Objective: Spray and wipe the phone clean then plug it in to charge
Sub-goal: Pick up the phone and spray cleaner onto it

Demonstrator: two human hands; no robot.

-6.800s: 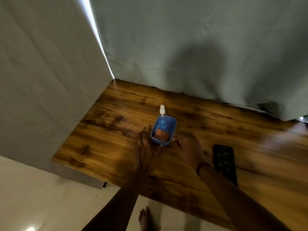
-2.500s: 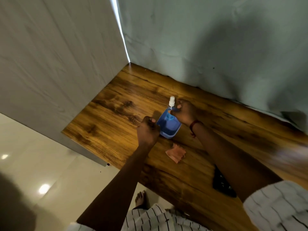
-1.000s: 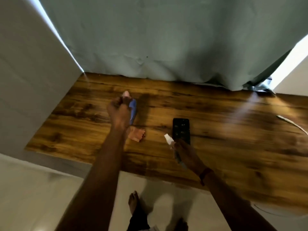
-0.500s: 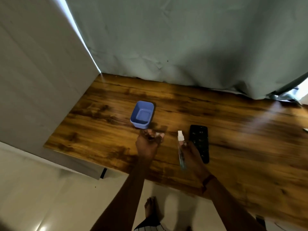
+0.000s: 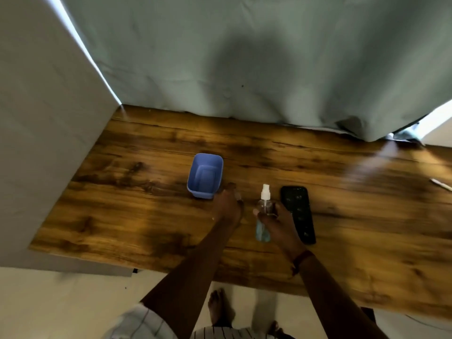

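Note:
A black phone [image 5: 297,214] lies flat on the wooden table [image 5: 367,228], right of centre. Just left of it, my right hand [image 5: 276,222] grips a clear spray bottle [image 5: 264,206] with a white nozzle and bluish liquid, held upright above the table. My left hand [image 5: 227,207] is down on the table by the blue tub, fingers curled over the orange cloth. Only a pale sliver of that cloth [image 5: 238,197] shows at the fingertips.
An empty blue plastic tub [image 5: 205,176] stands left of my hands. A white cable end [image 5: 440,184] lies at the far right edge. A grey-green curtain [image 5: 244,69] hangs behind the table and a white panel [image 5: 49,143] closes off the left side.
The cloth and the spray bottle came out of the blue tub. My right hand carried the bottle over beside the phone, and my left hand left the tub and came down on the cloth.

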